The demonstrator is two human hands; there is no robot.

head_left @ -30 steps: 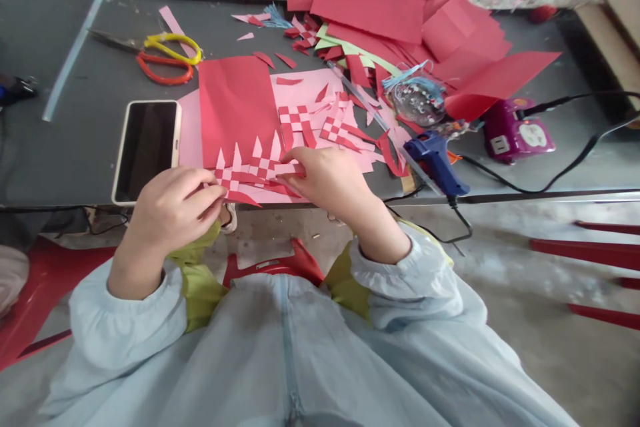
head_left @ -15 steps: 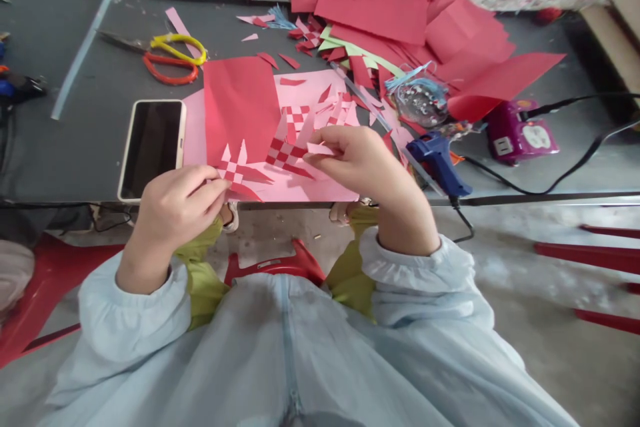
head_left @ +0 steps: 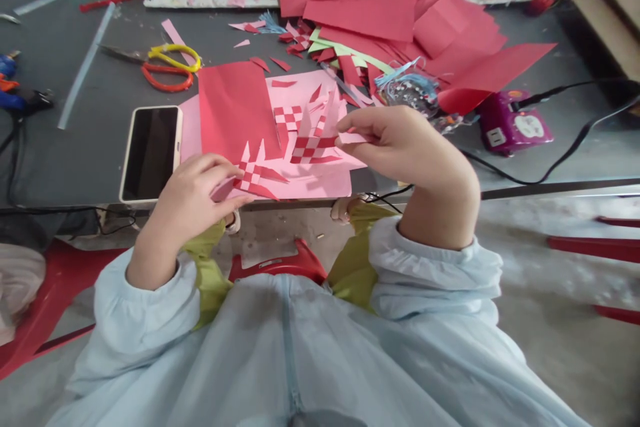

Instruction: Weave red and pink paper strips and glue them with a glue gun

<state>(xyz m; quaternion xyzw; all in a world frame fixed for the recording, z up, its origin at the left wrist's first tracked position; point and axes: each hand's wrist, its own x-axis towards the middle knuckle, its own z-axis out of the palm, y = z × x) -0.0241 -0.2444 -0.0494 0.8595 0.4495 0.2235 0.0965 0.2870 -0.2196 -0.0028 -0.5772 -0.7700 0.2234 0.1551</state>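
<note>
In the head view my left hand point(head_left: 193, 193) is closed on the edge of a small woven red-and-pink paper piece point(head_left: 253, 173) with pointed strips, low over the pink paper sheet point(head_left: 325, 183). My right hand point(head_left: 400, 143) pinches the right end of a larger checkered woven paper piece point(head_left: 311, 149); its long pink points stand upward. Another woven checkered piece point(head_left: 289, 118) lies just behind, on the pink sheet. A plain red paper sheet point(head_left: 235, 107) rests between the hands, farther back.
To the left are a smartphone point(head_left: 153, 155) and scissors point(head_left: 167, 67) with yellow and red handles. Red paper point(head_left: 360, 19) is piled at the back, near a dish of beads point(head_left: 410, 95). A purple box point(head_left: 515, 123) with a black cable stands at right.
Both hands have shifted right with their woven pieces. The right hand has moved farther, and its wrist now covers the spot where the blue glue gun showed. My left thumb has spread lower.
</note>
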